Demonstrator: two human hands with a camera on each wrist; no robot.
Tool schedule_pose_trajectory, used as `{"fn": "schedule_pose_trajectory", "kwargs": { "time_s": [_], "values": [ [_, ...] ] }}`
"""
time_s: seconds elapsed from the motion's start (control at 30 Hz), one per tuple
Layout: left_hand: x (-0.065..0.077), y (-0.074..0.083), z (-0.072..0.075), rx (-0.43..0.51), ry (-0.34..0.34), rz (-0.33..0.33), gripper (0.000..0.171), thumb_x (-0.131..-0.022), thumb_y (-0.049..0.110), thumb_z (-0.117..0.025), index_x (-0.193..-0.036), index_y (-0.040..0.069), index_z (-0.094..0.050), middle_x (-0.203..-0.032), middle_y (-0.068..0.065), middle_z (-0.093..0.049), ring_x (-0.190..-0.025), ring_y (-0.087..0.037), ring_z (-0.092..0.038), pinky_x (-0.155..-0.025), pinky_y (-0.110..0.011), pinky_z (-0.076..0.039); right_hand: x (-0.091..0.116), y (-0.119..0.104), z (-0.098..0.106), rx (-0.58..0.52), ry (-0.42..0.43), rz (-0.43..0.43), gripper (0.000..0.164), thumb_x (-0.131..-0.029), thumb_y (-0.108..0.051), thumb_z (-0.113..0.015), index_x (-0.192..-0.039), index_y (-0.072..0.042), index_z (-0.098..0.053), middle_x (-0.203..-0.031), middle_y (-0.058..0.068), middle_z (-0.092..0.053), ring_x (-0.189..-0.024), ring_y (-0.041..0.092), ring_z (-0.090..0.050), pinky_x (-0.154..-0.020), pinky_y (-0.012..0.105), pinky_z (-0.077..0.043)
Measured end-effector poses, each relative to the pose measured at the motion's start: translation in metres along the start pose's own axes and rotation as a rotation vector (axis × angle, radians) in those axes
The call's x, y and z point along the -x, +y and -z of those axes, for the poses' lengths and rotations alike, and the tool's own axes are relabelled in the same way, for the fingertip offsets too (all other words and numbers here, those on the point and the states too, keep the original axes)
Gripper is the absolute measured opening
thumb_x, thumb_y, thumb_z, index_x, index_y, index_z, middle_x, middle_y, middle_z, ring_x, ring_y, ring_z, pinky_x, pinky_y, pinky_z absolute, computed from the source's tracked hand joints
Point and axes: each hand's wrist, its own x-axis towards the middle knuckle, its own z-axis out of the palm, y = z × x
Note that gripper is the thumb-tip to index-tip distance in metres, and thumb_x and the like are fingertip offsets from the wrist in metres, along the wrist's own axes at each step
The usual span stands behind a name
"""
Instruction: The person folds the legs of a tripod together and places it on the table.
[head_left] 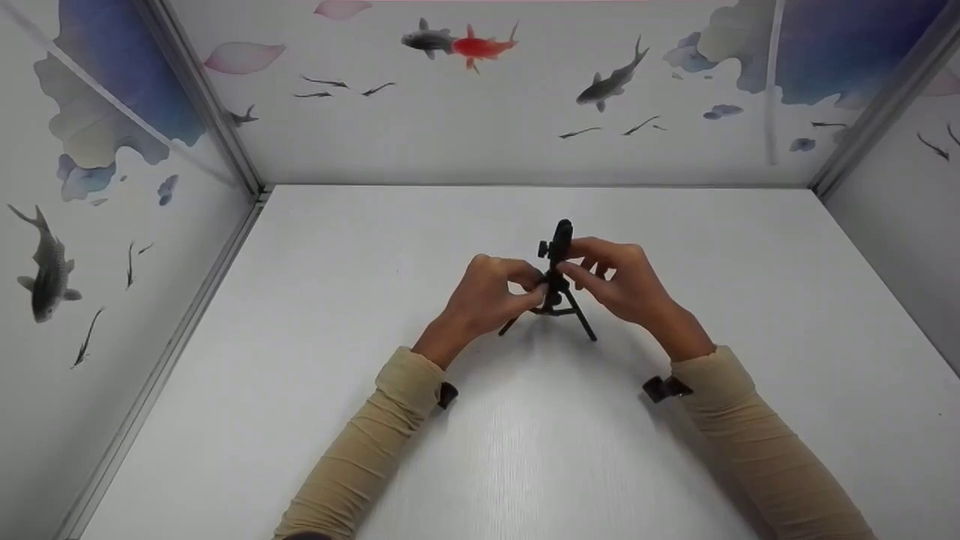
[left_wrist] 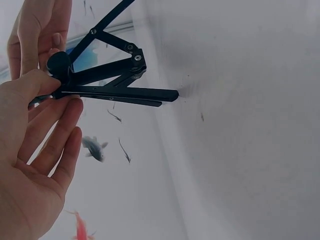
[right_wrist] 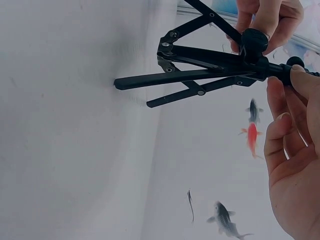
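Observation:
A small black tripod stands on the white table with its legs spread. My left hand pinches the tripod between thumb and forefinger just above the legs, close to a round knob. On the other side my right hand pinches the column higher up, its thumb and forefinger on the neck as the right wrist view shows. Hinged braces join the legs to the centre tube. A second, smaller knob sticks out at the left of the tripod's head.
The white table is bordered at the back by a white panel printed with fish and petals. Side panels rise at left and right. Dark wrist cameras sit under both sleeves.

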Motion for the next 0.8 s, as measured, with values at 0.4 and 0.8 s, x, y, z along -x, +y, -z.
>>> {"fn": "schedule_pose_trajectory", "kwargs": {
  "time_s": [0.4,0.8],
  "values": [
    [-0.0007,0.0006,0.0002,-0.016,0.002,0.006,0.012,-0.099,0.011,-0.076,-0.106,0.01,-0.086,-0.094,0.0,-0.086,-0.088,-0.007,-0.082,-0.089,-0.031,-0.064,-0.0002,0.0005,-0.0001,-0.017,0.001,0.002,0.029,-0.102,-0.011,-0.076,-0.13,-0.02,-0.078,-0.114,-0.003,-0.083,-0.071,0.013,-0.074,-0.064,0.02,-0.053],
    [-0.0012,0.0,-0.0004,-0.027,0.009,-0.019,0.013,-0.099,0.011,-0.075,-0.106,0.011,-0.086,-0.095,0.001,-0.086,-0.087,-0.006,-0.081,-0.088,-0.03,-0.063,-0.0004,-0.0002,0.0004,-0.004,0.004,0.005,0.029,-0.102,-0.01,-0.076,-0.129,-0.018,-0.078,-0.114,-0.002,-0.083,-0.072,0.012,-0.074,-0.064,0.02,-0.053]
  ]
}}
